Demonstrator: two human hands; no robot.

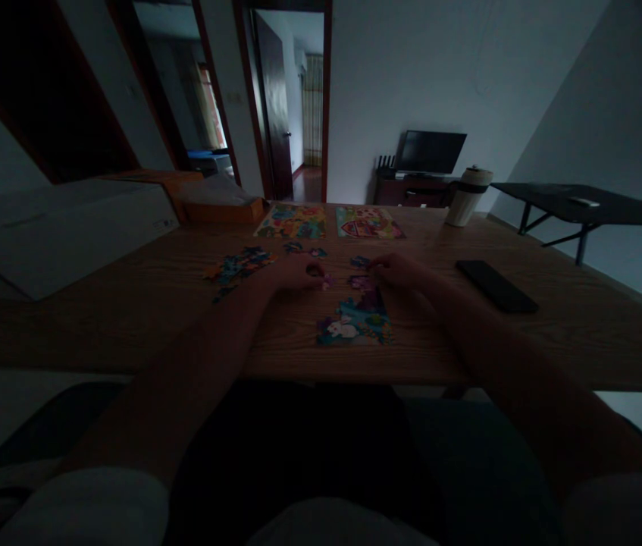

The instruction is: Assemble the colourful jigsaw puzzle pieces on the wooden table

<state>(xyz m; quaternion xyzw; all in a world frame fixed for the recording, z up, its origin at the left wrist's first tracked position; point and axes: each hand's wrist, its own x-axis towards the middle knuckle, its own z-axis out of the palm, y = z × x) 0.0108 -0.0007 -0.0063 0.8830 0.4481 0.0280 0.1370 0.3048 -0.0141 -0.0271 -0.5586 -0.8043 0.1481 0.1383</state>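
Note:
A partly built jigsaw puzzle [355, 322] with a white rabbit lies on the wooden table [127, 303] near its front edge. My left hand [298, 271] rests just beyond it, fingers pinched on a small purple puzzle piece [328, 281]. My right hand [397, 270] is curled over the puzzle's top edge, fingertips on a dark purple piece [361, 282]. A heap of loose pieces [238, 265] lies left of my left hand. A few single pieces [301, 248] sit beyond both hands. The room is dim.
Two finished puzzle boards [292, 221] [368, 223] lie at the table's far side. A black phone [496, 285] lies right of my right hand, a white tumbler [467, 196] beyond it. Cardboard boxes [218, 205] stand at the left. A dark side table [576, 203] stands at the right.

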